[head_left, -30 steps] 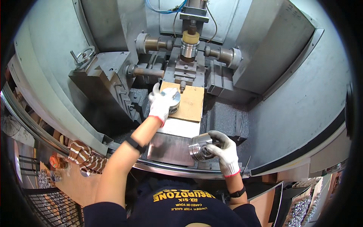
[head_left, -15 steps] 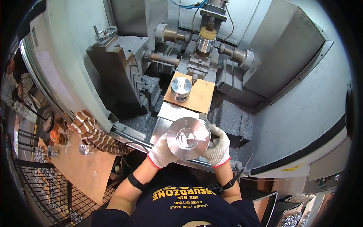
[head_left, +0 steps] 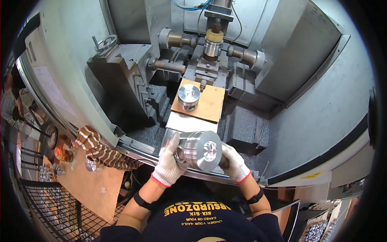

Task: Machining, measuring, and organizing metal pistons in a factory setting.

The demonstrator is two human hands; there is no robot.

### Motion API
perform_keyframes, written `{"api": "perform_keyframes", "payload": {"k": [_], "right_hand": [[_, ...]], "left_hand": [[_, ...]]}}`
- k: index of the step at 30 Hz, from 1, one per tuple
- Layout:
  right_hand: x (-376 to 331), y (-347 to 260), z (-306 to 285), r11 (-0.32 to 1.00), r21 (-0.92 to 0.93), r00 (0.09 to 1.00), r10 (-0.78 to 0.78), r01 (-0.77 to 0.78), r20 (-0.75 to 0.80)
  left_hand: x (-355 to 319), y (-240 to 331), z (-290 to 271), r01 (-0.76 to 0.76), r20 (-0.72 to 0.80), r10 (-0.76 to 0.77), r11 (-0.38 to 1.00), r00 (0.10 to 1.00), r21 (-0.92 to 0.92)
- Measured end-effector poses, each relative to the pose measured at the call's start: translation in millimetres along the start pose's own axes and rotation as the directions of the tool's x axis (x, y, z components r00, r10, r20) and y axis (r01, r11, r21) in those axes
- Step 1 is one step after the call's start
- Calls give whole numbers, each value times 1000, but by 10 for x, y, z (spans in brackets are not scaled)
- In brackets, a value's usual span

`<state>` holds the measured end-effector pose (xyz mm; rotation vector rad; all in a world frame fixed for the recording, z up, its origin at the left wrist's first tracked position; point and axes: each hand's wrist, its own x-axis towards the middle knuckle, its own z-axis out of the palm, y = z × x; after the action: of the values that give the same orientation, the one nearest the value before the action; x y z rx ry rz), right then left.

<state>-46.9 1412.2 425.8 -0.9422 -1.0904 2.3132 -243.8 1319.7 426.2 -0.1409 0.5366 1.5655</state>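
Note:
A shiny metal piston [head_left: 198, 150] is held tilted on its side in front of my chest, its round crown facing right and toward me. My left hand [head_left: 167, 163], in a white knit glove with a red cuff, grips its skirt end beside the pin hole, thumb on top. My right hand [head_left: 234, 164], gloved alike with darkened fingertips, is closed at the crown's right edge; the piston partly hides its fingers. Beyond my hands, a second piston [head_left: 188, 97] stands upright on a tan board [head_left: 210, 105].
Inside the machine, another piston [head_left: 212, 49] sits clamped under a yellowish pad [head_left: 214, 36], between two side spindles. A handwheel [head_left: 106, 43] tops the left block. At lower left are a striped cloth [head_left: 96, 145], a brown worktable [head_left: 94, 185] and a fan [head_left: 18, 115].
The piston has turned from crown facing up to lying tilted, so its side and pin hole show. My right hand has moved slightly right and down; the view has shifted a little.

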Motion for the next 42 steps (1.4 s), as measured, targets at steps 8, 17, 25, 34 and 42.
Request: {"api": "perform_keyframes", "payload": {"k": [8, 17, 25, 34, 42], "right_hand": [[46, 52, -70, 853, 522, 999, 1, 21, -42], [331, -151, -471, 925, 360, 888, 60, 122, -456], [896, -246, -578, 716, -676, 727, -557, 173, -403], [1731, -589, -237, 28, -977, 762, -621, -210, -182], [2014, -599, -166, -34, -974, 796, -583, -226, -164]], "left_hand": [[114, -149, 362, -704, 868, 44, -566, 494, 429], [1598, 870, 765, -307, 508, -151, -921, 848, 239], [2299, 938, 441, -234, 422, -14, -849, 906, 475], [2286, 779, 429, 65, 434, 393, -797, 811, 600], [2309, 770, 253, 77, 408, 408, -778, 817, 623]]}}
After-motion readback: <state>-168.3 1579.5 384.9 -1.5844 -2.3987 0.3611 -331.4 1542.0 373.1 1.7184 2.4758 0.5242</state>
